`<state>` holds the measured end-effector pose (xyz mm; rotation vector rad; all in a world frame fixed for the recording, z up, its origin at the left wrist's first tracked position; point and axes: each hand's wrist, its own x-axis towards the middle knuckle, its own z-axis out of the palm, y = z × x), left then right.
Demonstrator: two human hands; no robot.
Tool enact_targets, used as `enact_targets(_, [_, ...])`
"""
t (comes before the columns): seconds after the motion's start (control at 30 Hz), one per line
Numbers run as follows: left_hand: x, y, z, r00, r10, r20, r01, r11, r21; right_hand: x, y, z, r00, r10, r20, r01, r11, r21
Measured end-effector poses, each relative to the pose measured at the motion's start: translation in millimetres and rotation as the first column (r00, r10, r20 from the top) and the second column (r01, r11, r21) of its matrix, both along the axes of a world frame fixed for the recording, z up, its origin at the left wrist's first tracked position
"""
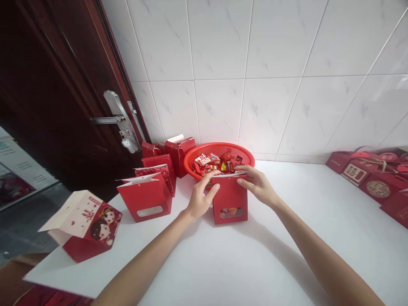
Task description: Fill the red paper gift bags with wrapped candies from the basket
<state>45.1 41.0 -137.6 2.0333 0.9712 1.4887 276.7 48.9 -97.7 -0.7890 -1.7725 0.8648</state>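
Observation:
A red paper gift box (230,195) with a clear window low on its front stands upright on the white table. Wrapped sweets show through that window. My left hand (202,194) grips the box's upper left edge, thumb on the front and fingers behind. On the upper right edge, my right hand (256,185) pinches in the same way, its thumb on the front panel. Just behind the box sits a red plastic basket (219,148) holding many wrapped sweets (205,160), partly hidden by my hands and the box.
Several red gift boxes (145,197) stand to the left, one with cartoon figures (92,225) near the table's left edge. More decorated red boxes (366,172) line the right side. A tiled wall (274,114) backs the white table (197,272); a dark door (63,76) is at left.

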Motion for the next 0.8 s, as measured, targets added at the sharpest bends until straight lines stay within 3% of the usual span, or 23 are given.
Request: enact_targets(0.8, [2.7, -0.9, -0.6, 0.999, 0.030, 0.026, -0.031, 0.999, 0.019, -0.9, 1.1, -4.8, 0.998, -0.030, 0.050, 0.029, 1.000, 0.011])
